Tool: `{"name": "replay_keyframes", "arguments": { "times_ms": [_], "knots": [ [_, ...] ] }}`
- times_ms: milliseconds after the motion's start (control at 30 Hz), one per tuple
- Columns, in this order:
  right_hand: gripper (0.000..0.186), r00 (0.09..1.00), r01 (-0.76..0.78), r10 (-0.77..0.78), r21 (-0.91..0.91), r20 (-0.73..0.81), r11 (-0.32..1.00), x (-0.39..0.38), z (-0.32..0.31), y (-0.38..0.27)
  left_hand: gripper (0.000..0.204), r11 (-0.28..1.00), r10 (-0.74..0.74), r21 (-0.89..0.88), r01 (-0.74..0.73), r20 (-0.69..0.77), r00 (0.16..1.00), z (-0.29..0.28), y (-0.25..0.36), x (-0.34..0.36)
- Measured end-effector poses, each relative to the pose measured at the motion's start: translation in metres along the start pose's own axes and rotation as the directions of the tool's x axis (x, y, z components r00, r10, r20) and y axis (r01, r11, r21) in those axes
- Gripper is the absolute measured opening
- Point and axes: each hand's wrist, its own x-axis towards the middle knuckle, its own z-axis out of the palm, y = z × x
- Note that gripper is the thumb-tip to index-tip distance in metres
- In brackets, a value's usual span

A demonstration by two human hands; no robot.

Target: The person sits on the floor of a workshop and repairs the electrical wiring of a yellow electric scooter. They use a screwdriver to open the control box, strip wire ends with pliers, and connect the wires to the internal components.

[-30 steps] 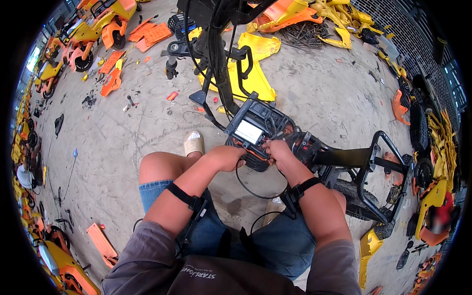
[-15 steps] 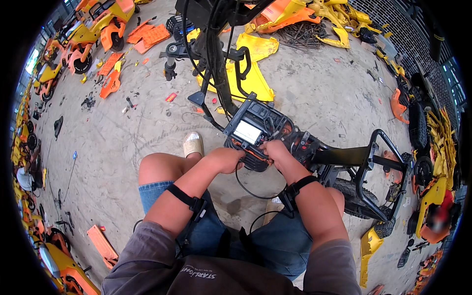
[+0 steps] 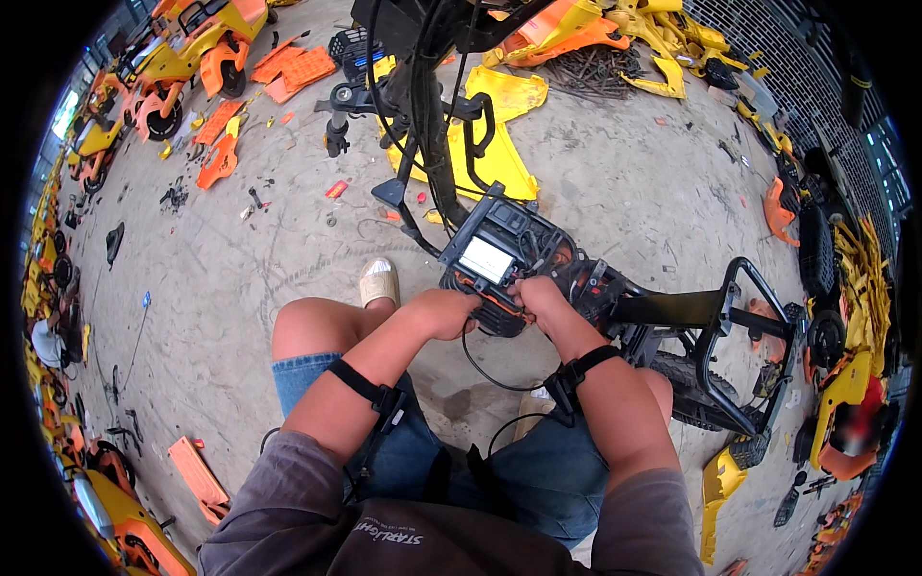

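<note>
A stripped black scooter frame (image 3: 663, 309) stands before me, with an upright steering column (image 3: 427, 154) and cables. At its middle sits a dark housing (image 3: 523, 230) with a white label (image 3: 485, 259), orange trim and wires. My left hand (image 3: 447, 312) is closed at the housing's lower left edge, beside a hanging black cable (image 3: 477, 363); what its fingers hold is hidden. My right hand (image 3: 538, 300) is closed at the housing's lower right, among the wires, its fingertips on a part too small to make out.
Yellow panels (image 3: 499, 158) lie beyond the frame on the concrete floor (image 3: 240, 288). Orange and yellow scooters (image 3: 216, 43) line the left side, with a person (image 3: 48, 341) at the far left. Body parts are piled at right (image 3: 860, 298) and back (image 3: 653, 29). An orange panel (image 3: 197, 475) lies lower left.
</note>
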Motion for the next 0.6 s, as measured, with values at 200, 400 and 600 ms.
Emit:
{"name": "replay_keyframes", "arguments": {
  "times_ms": [200, 400, 600],
  "knots": [
    [0.02, 1.0, -0.005, 0.005, -0.014, 0.003, 1.0, -0.002, -0.005, -0.004, 0.039, 1.0, -0.009, 0.01, 0.009, 0.008, 1.0, -0.001, 0.002, 0.004],
    [0.018, 0.998, 0.034, -0.025, -0.159, 0.057, 0.987, -0.005, 0.001, -0.012, 0.045, 0.999, -0.047, 0.028, 0.045, 0.073, 0.996, -0.008, 0.004, -0.002],
    [0.008, 0.994, 0.037, -0.035, -0.02, 0.103, 0.999, -0.003, 0.006, 0.0, 0.009, 0.971, -0.163, 0.143, 0.193, -0.197, 0.967, 0.051, -0.016, 0.016]
  ]
}}
